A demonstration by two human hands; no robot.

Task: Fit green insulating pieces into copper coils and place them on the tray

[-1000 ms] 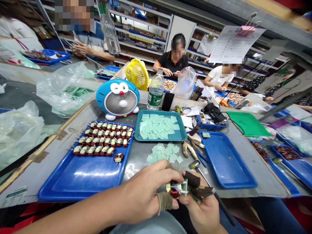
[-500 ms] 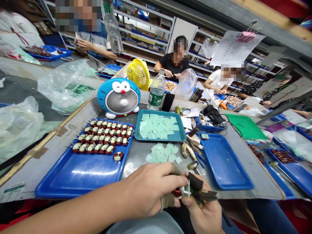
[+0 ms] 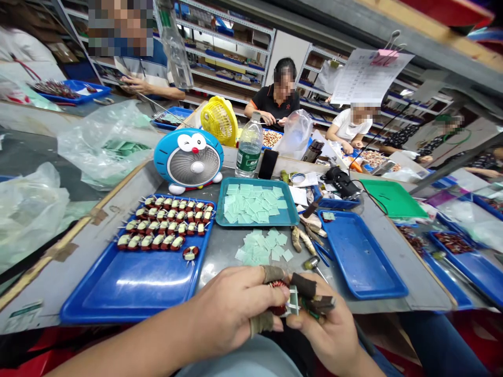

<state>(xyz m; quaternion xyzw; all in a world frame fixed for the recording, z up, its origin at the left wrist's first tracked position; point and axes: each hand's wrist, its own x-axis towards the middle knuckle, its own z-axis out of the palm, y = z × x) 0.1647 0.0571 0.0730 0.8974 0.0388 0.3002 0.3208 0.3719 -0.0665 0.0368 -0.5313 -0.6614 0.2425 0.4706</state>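
Observation:
My left hand [image 3: 239,303], with cloth wraps on some fingers, pinches a red-wound coil [image 3: 278,298] at the bottom centre. From the right, my right hand [image 3: 326,319], its fingers wrapped in dark cloth, holds a pale green square plate [image 3: 293,300] against the coil's side. Thin pale leads show at the plate. Beyond the hands lies a loose pile of green squares [image 3: 261,247], and more fill a teal tray [image 3: 293,215]. Rows of finished-looking coils [image 3: 168,220] stand in the blue tray [image 3: 129,293] at left, one coil apart from them.
A blue tray [image 3: 365,256] with one small piece is at right, beside a hammer [image 3: 312,263] and blue-handled pliers [image 3: 323,254]. Behind are a cartoon fan [image 3: 188,157], a water bottle [image 3: 249,146] and a phone [image 3: 268,164]. Several people sit beyond the partition.
Both hands have shifted slightly left with the coil and plate. The right hand's wrapped fingers have drawn in closer to the plate. The surrounding view has moved slightly.

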